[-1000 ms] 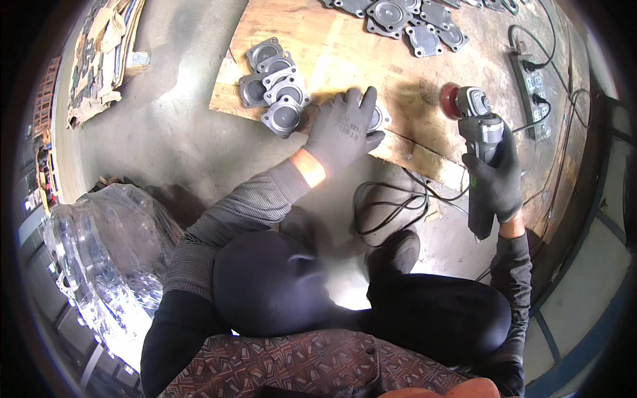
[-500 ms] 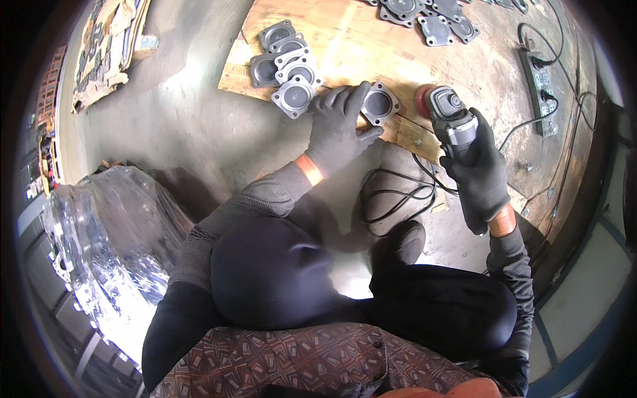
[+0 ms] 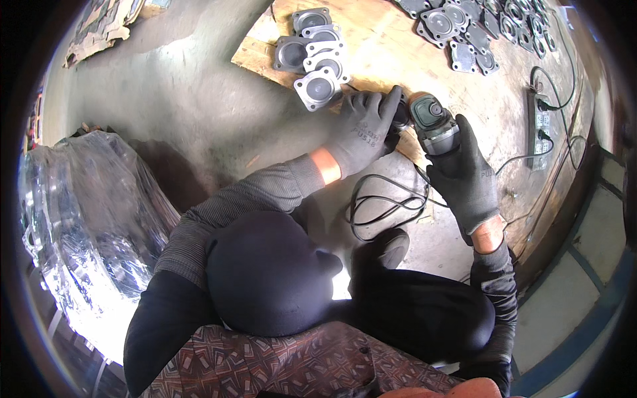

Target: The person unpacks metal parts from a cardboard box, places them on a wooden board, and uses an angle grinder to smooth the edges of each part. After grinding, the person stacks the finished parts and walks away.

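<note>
My right hand, in a dark glove, is wrapped round an angle grinder. The grinder's head is close against a round-centred metal flange plate, though its disc is mostly hidden, so contact cannot be made out. Gloved as well, my left hand has its fingers closed on that flange plate at the near edge of the wooden board. Much of the plate is covered by the fingers and the grinder. To the left of this hand lies an overlapping group of similar grey flange plates.
More dark metal plates are spread at the far right. A power strip with plugged-in cords lies on the right. Looped black cable rests on the floor near my shoe. A plastic-wrapped bundle stands at left.
The grinder has moved left, up to the flange plate. My left hand has closed on the plate, which now shows darker and narrower. The whole view has shifted slightly.
</note>
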Available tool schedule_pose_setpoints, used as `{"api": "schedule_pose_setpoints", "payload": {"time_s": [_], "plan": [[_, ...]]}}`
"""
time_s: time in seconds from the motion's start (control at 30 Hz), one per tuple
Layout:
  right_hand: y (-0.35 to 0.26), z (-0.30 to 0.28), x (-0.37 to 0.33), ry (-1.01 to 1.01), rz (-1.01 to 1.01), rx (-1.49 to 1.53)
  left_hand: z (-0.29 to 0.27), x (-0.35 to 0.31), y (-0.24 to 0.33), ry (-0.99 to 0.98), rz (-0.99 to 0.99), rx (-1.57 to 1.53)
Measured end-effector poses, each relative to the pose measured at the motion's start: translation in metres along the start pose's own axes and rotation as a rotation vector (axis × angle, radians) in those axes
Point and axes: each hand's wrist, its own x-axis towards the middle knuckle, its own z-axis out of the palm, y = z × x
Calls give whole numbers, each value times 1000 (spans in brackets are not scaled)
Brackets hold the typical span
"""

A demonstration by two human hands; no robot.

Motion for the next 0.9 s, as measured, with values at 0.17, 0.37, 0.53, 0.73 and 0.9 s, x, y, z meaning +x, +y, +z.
{"api": "schedule_pose_setpoints", "payload": {"time_s": [0.17, 0.37, 0.53, 0.73, 0.9], "plan": [[-3, 4, 3, -27, 8, -52, -1, 1, 0, -2, 9, -10], [-1, 6, 5, -21, -10, -95, 0, 1, 0, 23, 11, 25], [1, 5, 6, -8, -40, -131, 1, 1, -1, -37, 0, -6], [6, 2, 8, 39, 2, -220, 2, 0, 1, -39, 13, 16], [5, -5, 2, 100, -46, -180, 3, -1, 0, -33, 2, -5]]}}
